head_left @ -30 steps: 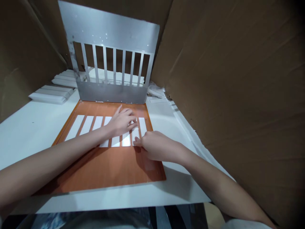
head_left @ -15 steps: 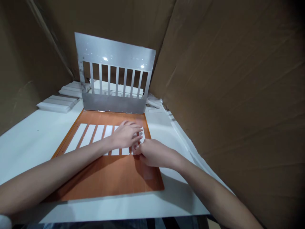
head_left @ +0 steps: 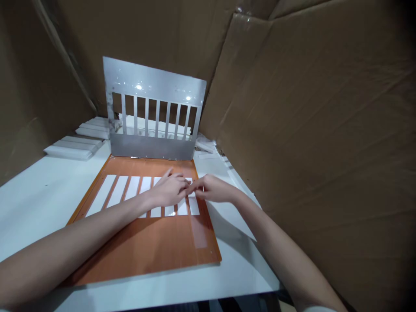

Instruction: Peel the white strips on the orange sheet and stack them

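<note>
An orange board [head_left: 143, 247] lies on the white table, with several white strips [head_left: 118, 190] side by side across it. My left hand [head_left: 169, 190] rests over the strips right of the middle, its fingers partly spread and nothing seen in it. Close against its fingertips, above the rightmost strip [head_left: 194, 204], is my right hand [head_left: 209, 188]. Its fingers are bent and pinched together; what they hold, if anything, is hidden. A slotted metal plate [head_left: 152, 147] stands upright along the board's far edge.
Stacks of white strips [head_left: 73, 147] lie at the back left of the white table [head_left: 29, 195]. Behind the metal plate is more white material. Clear plastic pieces [head_left: 206, 145] sit at the back right. Brown cardboard walls [head_left: 308, 108] enclose the left, back and right sides.
My right hand has moved away from me, from the strips' near ends towards their far part, uncovering the rightmost strip's near end. The camera view has shifted slightly.
</note>
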Demonstrator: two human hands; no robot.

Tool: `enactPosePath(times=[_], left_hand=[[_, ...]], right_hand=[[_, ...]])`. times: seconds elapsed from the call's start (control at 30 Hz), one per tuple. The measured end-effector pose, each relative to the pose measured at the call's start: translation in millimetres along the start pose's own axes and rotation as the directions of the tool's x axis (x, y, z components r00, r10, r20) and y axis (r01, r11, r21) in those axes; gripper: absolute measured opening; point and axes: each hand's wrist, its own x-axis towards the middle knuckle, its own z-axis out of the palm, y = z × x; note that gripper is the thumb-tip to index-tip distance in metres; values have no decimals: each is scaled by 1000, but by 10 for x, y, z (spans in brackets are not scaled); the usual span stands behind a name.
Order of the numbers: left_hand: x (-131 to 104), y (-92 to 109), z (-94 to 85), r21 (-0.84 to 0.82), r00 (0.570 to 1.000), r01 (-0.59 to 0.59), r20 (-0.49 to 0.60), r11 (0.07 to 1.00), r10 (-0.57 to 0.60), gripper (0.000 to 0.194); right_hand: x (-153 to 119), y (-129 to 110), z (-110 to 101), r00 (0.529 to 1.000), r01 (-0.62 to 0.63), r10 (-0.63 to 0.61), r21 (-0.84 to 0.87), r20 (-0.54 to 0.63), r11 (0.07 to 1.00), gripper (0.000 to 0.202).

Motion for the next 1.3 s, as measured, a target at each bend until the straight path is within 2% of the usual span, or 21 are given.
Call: enactPosePath(times=[0.03, 0.07, 0.13, 0.27, 0.5, 0.67, 0.73, 0.83, 1.0, 1.17, 1.3], left_hand=[[2, 9, 1, 7, 1000, -6, -4, 1000, 6, 30], [3, 20, 3, 15, 1000, -11, -10, 1000, 11, 32], [1, 47, 11, 30, 1000, -5, -31, 1000, 6, 31], [-11, 103, 49, 50, 997, 22, -74, 999, -18, 39], [-10, 134, 81, 51, 996, 19, -84, 998, -15, 50], [-21, 127, 109, 77, 994, 15, -110, 997, -6, 49], [-29, 123, 131, 104, 987, 29, -162, 994, -11, 51], [-32, 120, 161, 99, 973, 109, -213, 989, -86, 59], [-32, 123, 174, 83, 960, 198, -217, 977, -176, 65], [-36, 109, 169, 62, 964, 216, -173, 974, -203, 64], [-19, 66, 196, 75, 973, 198, -134, 977, -186, 67]], right_hand=[[60, 142, -3, 990, -78, 76, -5, -122, 997, 33], [128, 282, 7, 953, -160, 148, -23, -263, 987, 31], [273, 526, 61, 912, -204, 170, -55, -374, 977, 31], [494, 776, 203, 887, -203, 137, -106, -440, 973, 35], [592, 774, 257, 851, -180, 127, -56, -510, 982, 19], [568, 675, 285, 832, -139, 169, 96, -528, 986, 14], [500, 612, 311, 827, -118, 180, 150, -532, 982, 26], [334, 520, 355, 820, -86, 171, 178, -547, 980, 41], [48, 413, 428, 865, -45, 107, 137, -489, 990, 23], [-82, 353, 462, 910, 46, -27, 36, -413, 998, 30], [-106, 392, 477, 921, 96, -93, -11, -377, 995, 32]])
